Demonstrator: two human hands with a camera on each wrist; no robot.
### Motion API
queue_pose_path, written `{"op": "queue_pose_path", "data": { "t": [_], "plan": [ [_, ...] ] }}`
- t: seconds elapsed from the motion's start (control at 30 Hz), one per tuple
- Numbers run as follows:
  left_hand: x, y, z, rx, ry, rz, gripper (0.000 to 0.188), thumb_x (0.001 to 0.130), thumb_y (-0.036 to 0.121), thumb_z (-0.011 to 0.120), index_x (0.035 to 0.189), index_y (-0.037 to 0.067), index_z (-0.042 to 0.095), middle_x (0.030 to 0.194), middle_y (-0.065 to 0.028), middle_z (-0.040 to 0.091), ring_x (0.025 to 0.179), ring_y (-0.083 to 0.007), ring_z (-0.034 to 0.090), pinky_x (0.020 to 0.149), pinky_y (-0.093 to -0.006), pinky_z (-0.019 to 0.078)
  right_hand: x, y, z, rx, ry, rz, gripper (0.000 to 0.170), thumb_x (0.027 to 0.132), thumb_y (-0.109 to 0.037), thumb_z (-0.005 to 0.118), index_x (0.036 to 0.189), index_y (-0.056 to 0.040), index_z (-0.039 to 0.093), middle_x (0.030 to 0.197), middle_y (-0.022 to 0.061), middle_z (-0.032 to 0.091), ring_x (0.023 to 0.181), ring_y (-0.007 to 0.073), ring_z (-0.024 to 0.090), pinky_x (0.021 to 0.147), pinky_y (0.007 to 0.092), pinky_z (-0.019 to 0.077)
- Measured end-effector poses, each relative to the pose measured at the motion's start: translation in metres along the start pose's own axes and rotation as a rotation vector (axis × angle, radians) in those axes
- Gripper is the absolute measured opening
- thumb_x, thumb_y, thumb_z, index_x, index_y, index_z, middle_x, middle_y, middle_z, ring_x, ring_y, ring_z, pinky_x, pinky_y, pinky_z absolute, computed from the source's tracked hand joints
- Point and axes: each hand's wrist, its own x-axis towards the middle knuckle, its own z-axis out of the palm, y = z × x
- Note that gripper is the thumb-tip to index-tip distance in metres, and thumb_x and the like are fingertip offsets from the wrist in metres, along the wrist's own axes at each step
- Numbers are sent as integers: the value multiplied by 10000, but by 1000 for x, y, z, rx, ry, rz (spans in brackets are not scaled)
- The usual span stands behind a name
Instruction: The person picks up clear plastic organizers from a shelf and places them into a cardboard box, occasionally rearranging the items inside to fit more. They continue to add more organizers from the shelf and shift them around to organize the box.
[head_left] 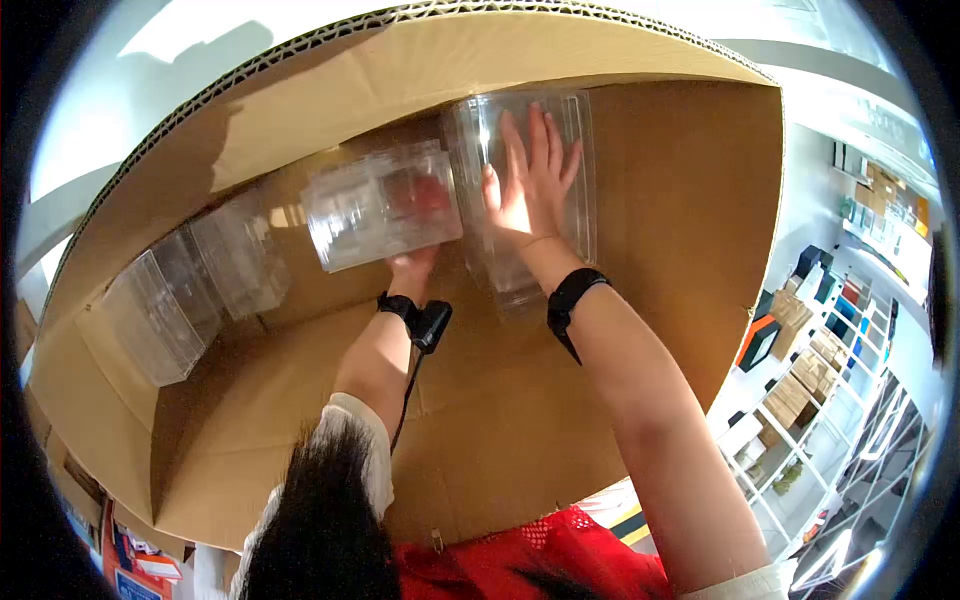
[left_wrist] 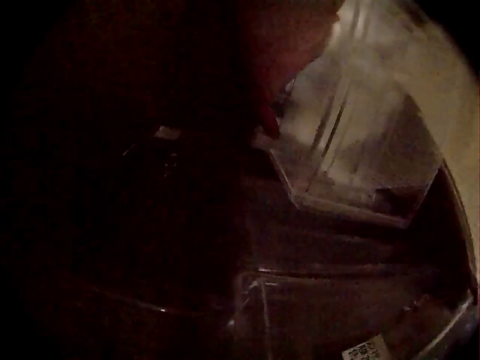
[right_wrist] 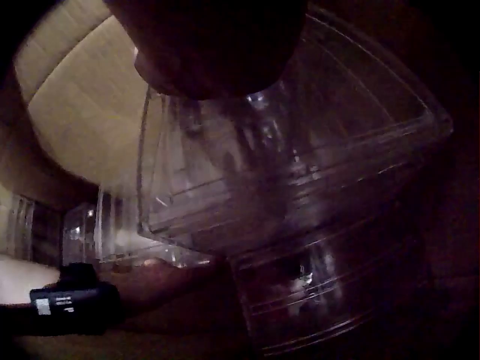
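Note:
My right hand (head_left: 535, 190) rests with straight, spread fingers on a tall stack of clear plastic containers (head_left: 578, 225) at the back of the cardboard box. Beside it on the left, my left hand (head_left: 412, 265) holds a tilted clear plastic container (head_left: 340, 225); its reddish fingers show blurrily through the plastic. In the dark left wrist view, a fingertip (left_wrist: 268, 124) lies at the edge of a clear container (left_wrist: 360, 150). From the right wrist, the broad clear container (right_wrist: 225, 195) appears under my hand (right_wrist: 217, 52), with another below it.
More clear containers (head_left: 150, 320) stand along the box's left side. The large cardboard box (head_left: 690, 200) surrounds both hands, its corrugated rim (head_left: 400, 14) arching across the back. Outside to the right are shelves with boxes (head_left: 800, 390). A cable (head_left: 405, 410) runs from the left wrist camera.

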Motion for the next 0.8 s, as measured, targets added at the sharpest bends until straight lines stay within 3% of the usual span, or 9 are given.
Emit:
{"op": "queue_pose_path", "data": {
  "t": [0.17,0.27,0.3,0.33,0.43,0.5,0.6,0.7,0.8],
  "plan": [
    [1,12,7,-46,-24,39,462,920,381,363,1232,43,410,1282,-177,408,1191,-337,381,986,-536,323,0,-4,-2,-11,-7,9,587,773,-362,495,1304,-135,386,1404,157,260,1291,329,238,1005,633,116],
    [1,17,11,-57,41,-12,479,919,401,355,1237,46,401,1306,-179,386,1217,-352,355,1018,-557,295,-2,-6,2,-5,-7,13,581,779,-363,490,1303,-135,385,1400,155,266,1287,323,246,1006,631,118],
    [1,18,17,-63,178,-81,486,920,435,335,1226,66,418,1328,-152,375,1252,-334,320,1034,-563,266,0,-2,1,-8,2,8,580,781,-365,489,1303,-136,384,1399,154,267,1286,321,247,1008,630,116],
    [11,22,-2,-117,80,-139,520,923,450,317,1307,101,348,1400,-143,287,1298,-339,256,1041,-549,259,0,-1,1,-13,9,2,579,783,-366,487,1304,-136,383,1399,153,268,1286,320,249,1009,628,115],
    [28,49,-52,-179,421,210,396,929,329,365,1185,34,432,1162,-178,460,1128,-388,453,984,-588,318,-1,-2,3,5,11,2,583,785,-371,487,1307,-137,377,1398,152,267,1287,321,243,1013,625,107],
    [64,88,-107,-208,439,339,620,918,490,295,1414,149,148,1458,-112,176,1315,-331,228,1049,-520,262,0,-1,2,15,15,1,582,788,-373,486,1310,-140,375,1399,152,263,1288,319,240,1016,624,101],
    [0,132,-37,-17,171,204,508,939,392,286,1356,103,313,1374,-151,338,1247,-362,337,1029,-566,251,-1,-1,1,9,4,16,581,792,-377,482,1313,-144,372,1404,150,257,1291,317,234,1019,622,95],
    [-1,141,-36,150,-9,105,582,914,469,322,1360,96,287,1435,-107,228,1273,-329,291,1067,-500,234,-2,-1,3,7,10,23,574,798,-377,473,1315,-148,371,1407,142,256,1296,313,229,1021,619,93],
    [-12,131,-20,279,37,146,598,910,473,311,1351,69,299,1417,-127,267,1290,-347,250,1067,-529,186,-2,-2,4,1,16,31,572,798,-373,472,1315,-153,369,1407,131,261,1297,309,227,1022,617,99]
  ]
}}
